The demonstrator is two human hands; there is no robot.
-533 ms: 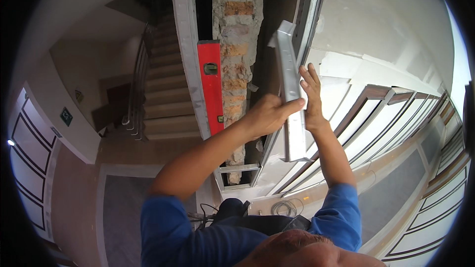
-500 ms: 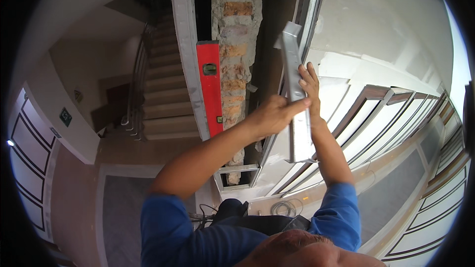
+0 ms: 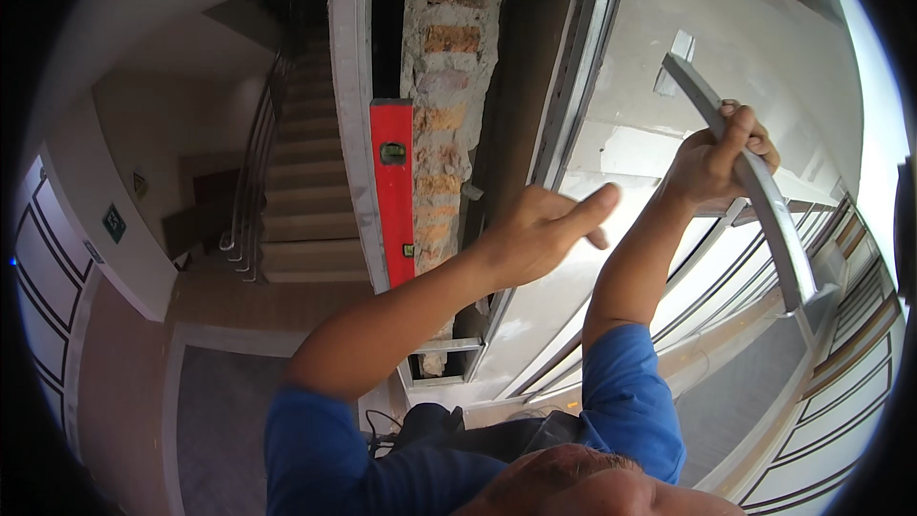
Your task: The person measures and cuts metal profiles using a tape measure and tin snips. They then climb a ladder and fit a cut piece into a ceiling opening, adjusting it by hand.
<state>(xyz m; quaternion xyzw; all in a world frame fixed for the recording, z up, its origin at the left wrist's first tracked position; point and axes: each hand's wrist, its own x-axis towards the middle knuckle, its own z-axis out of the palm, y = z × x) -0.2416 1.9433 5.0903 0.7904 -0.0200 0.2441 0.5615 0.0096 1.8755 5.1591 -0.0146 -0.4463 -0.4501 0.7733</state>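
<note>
My right hand (image 3: 712,167) is closed round a length of silver metal channel (image 3: 776,220), which slants from upper left to lower right. Its fingers wrap over the channel a little above the middle, and both ends stick out past the grip. My left hand (image 3: 540,234) is away from the channel with nothing in it. The thumb there points out to the right and the fingers are loosely bent and apart. Left of that hand, a red spirit level (image 3: 393,196) stands upright against a metal stud (image 3: 353,67) at the edge of the wall opening.
Rough brickwork (image 3: 444,86) shows inside the opening, with a second metal stud (image 3: 583,57) on its right side. Beyond lies a plastered wall (image 3: 726,24). Stairs (image 3: 315,182) with a curved handrail (image 3: 258,162) rise at left. Framed panels (image 3: 841,420) run along the right.
My left hand has let go of the metal channel. My right hand has swung the channel to the right, away from the wall opening, and now grips round it.
</note>
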